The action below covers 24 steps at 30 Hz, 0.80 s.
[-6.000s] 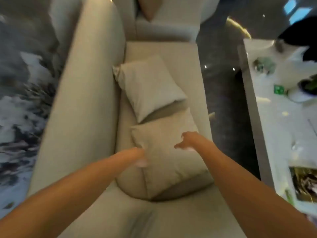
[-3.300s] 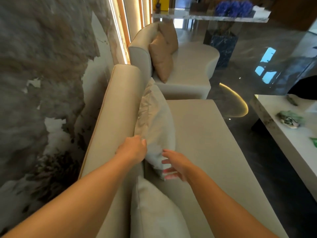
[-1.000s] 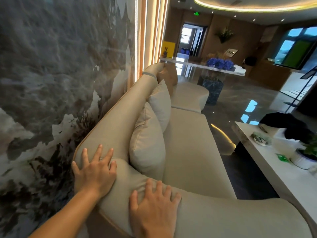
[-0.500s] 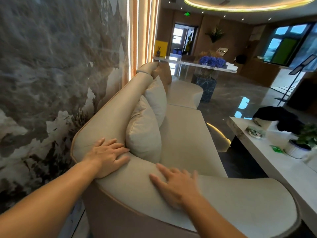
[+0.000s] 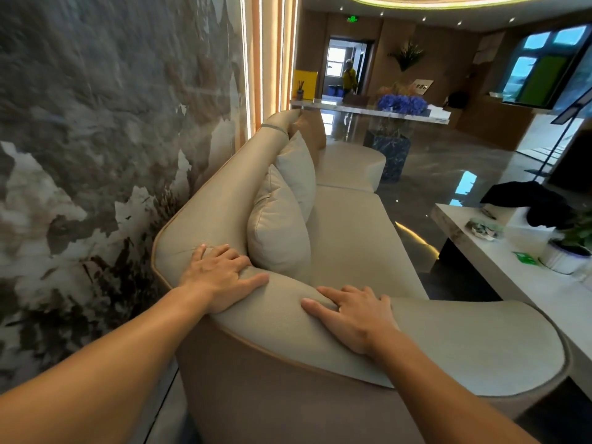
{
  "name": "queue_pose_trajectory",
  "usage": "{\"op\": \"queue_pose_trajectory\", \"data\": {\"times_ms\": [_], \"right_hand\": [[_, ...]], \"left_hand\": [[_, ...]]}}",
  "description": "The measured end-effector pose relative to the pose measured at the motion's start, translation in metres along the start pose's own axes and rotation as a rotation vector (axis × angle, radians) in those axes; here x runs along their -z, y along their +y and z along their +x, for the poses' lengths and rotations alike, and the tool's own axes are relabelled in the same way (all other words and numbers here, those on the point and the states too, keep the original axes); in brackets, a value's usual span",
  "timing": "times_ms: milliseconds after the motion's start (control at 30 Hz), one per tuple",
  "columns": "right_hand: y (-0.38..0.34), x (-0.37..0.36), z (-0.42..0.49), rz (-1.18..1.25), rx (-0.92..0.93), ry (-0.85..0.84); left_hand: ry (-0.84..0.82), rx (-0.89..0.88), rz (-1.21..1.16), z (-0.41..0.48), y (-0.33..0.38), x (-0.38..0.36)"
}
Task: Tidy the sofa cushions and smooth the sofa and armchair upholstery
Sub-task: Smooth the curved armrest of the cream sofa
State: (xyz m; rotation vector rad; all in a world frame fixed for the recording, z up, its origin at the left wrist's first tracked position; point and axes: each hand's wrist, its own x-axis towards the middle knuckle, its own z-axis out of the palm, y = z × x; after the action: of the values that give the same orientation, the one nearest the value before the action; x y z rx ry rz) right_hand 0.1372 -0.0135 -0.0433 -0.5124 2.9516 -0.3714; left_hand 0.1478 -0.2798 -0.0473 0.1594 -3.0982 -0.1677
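Both hands flat on the sofa armrest, palms down, fingers spread, grasping nothing. Left hand at the corner where armrest meets backrest; right hand on the armrest top. Two cushions upright against the backrest, just beyond the left hand. Bench at right.

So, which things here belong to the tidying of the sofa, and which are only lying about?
Part of the job:
sofa armrest
near cushion
far cushion
left hand
right hand

Just lying about:
potted plant
black cloth
blue flowers
white coffee table
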Motion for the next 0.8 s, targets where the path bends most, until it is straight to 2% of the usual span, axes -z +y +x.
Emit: {"op": "queue_pose_trajectory", "data": {"times_ms": [233, 367, 800], "right_hand": [[0.008, 0.003, -0.020, -0.017, 0.032, -0.031], [0.011, 0.000, -0.008, -0.004, 0.073, -0.023], [0.006, -0.002, 0.018, 0.040, 0.127, 0.002]], "left_hand": [[-0.003, 0.087, -0.014, -0.025, 0.022, -0.003], [0.085, 0.113, -0.012, -0.018, 0.021, -0.010], [0.160, 0.128, -0.043, -0.010, 0.019, -0.008]]}}
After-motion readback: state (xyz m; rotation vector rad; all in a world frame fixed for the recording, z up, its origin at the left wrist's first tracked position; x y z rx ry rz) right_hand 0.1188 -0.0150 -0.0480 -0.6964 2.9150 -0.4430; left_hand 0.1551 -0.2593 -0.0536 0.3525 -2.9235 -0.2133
